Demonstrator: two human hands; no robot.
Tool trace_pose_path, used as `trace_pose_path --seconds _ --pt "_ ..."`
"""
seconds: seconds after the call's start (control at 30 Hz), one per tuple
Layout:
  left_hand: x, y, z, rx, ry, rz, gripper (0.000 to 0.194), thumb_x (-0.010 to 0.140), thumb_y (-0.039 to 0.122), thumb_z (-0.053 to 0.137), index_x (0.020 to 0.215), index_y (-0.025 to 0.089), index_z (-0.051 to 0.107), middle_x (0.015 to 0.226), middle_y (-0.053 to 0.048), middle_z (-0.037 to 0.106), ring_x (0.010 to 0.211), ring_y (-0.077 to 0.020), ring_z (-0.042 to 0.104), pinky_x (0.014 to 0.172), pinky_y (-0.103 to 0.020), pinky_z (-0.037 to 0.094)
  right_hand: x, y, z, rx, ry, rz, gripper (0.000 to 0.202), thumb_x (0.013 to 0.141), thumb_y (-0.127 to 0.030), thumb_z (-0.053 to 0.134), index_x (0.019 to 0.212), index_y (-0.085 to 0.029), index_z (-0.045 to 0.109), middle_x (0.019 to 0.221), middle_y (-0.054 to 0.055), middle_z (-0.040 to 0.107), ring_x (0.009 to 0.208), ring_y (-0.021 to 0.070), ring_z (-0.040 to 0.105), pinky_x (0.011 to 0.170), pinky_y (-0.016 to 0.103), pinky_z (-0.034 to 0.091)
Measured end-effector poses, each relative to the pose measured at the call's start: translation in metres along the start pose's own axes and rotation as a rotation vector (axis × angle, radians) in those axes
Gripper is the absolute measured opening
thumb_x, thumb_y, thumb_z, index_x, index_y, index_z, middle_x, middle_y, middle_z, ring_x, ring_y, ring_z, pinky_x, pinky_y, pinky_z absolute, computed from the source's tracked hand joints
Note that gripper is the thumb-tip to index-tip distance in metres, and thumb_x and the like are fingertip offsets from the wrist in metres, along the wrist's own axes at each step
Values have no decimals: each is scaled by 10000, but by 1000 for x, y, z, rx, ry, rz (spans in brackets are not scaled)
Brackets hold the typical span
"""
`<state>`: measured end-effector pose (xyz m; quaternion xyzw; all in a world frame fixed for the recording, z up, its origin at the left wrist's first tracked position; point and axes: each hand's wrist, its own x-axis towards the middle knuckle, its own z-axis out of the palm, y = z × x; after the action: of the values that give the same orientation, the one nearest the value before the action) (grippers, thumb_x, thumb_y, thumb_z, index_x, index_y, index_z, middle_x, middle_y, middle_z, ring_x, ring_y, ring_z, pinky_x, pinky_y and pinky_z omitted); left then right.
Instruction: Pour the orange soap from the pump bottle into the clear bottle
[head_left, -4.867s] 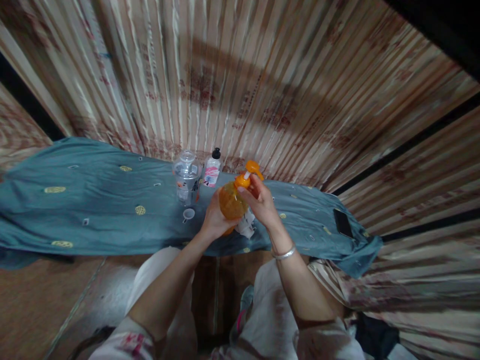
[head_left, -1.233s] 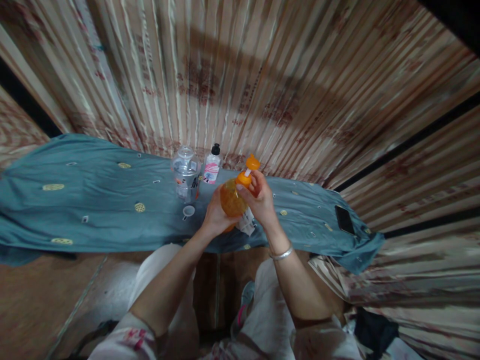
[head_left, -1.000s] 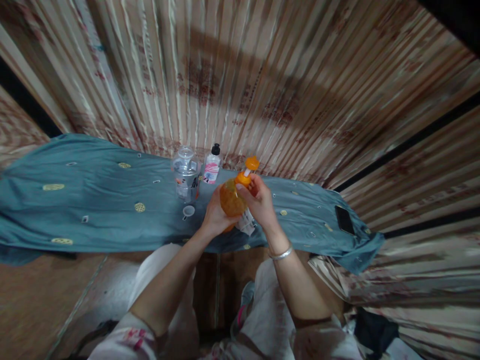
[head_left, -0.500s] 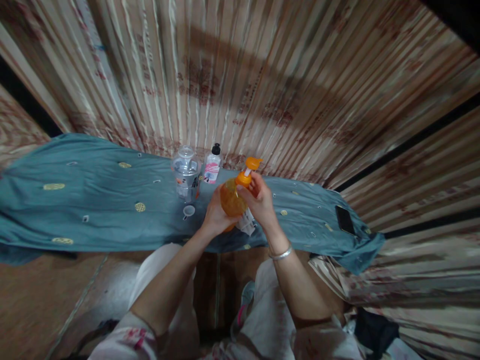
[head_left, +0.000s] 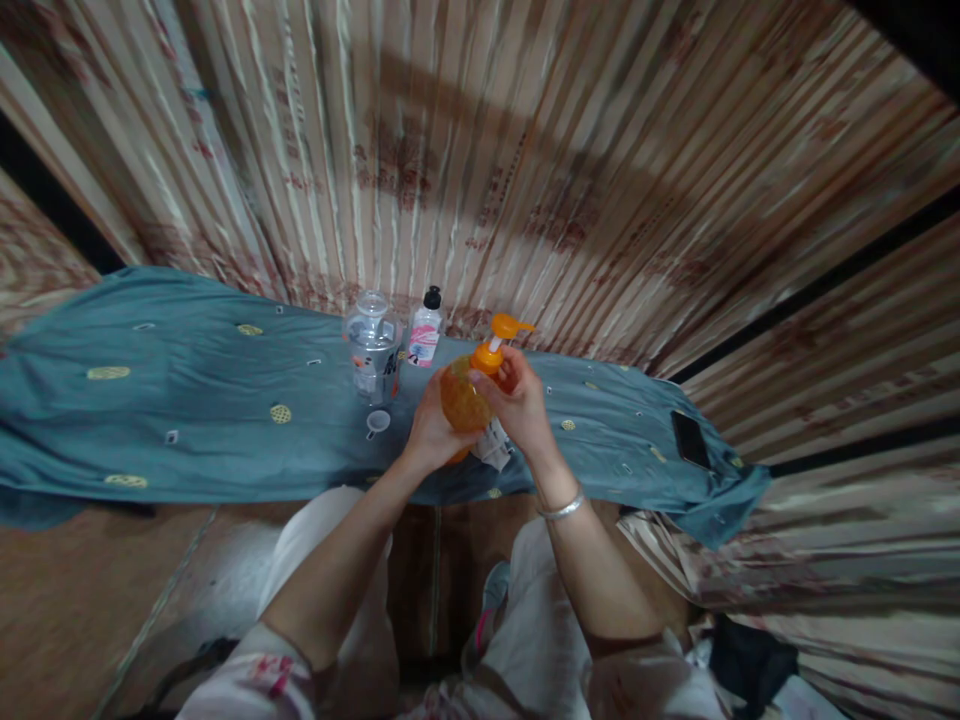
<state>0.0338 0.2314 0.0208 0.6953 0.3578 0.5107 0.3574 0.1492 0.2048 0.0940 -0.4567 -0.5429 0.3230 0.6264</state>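
Observation:
Between my hands is a pump bottle [head_left: 463,396] of amber liquid, tilted, with an orange pump head [head_left: 504,330] at its top. My left hand [head_left: 433,428] is wrapped round the bottle's body from the left. The fingers of my right hand [head_left: 520,398] close on the orange collar just below the pump head. A crumpled white piece [head_left: 493,446], perhaps tissue or a label, shows under my right hand. Left of the bottle are a clear plastic jug [head_left: 373,355] and a small white cup-like scoop [head_left: 379,423]. A small bottle with a black cap [head_left: 425,335] stands behind.
A teal patterned cloth [head_left: 217,400] covers the narrow table. A black phone [head_left: 690,439] lies near the right end. Pleated curtains [head_left: 465,150] hang close behind the table, and dark bars cross at both sides.
The orange pump head has turned, so its spout now points further to the right. Both hands stay in nearly the same place on the bottle.

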Motion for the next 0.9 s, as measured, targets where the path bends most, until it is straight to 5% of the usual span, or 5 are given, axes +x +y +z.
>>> trace_pose_path --seconds 0.33,0.6,0.77,0.9 --pt "0 2 -2 -2 -8 -18 923 500 233 834 1296 223 366 1292 -104 544 1182 -300 558 1020 -497 456 -1 1 -4 -61 -54 -12 301 758 -394 673 1002 -227 614 967 12 670 910 172 612 846 320 481" --pt "0 2 -1 -18 -8 1 894 496 225 838 1271 256 393 1248 -80 571 1147 -294 580 994 -488 475 1 5 1 -26 47 19 340 687 -401 733 939 -223 590 930 10 668 869 159 620 842 315 496" --pt "0 -1 -1 -30 0 -1 928 503 241 834 1301 220 360 1295 -113 540 1193 -304 549 1035 -512 435 0 0 0 19 -14 -6 427 705 -422 720 1064 -245 571 1068 30 657 1020 178 610 944 343 476" --pt "0 0 -1 -36 2 -1 908 504 241 829 1287 230 369 1277 -104 547 1181 -300 553 1023 -508 445 1 0 -1 -9 -32 5 338 741 -437 683 997 -239 587 966 16 669 922 163 625 884 330 500"
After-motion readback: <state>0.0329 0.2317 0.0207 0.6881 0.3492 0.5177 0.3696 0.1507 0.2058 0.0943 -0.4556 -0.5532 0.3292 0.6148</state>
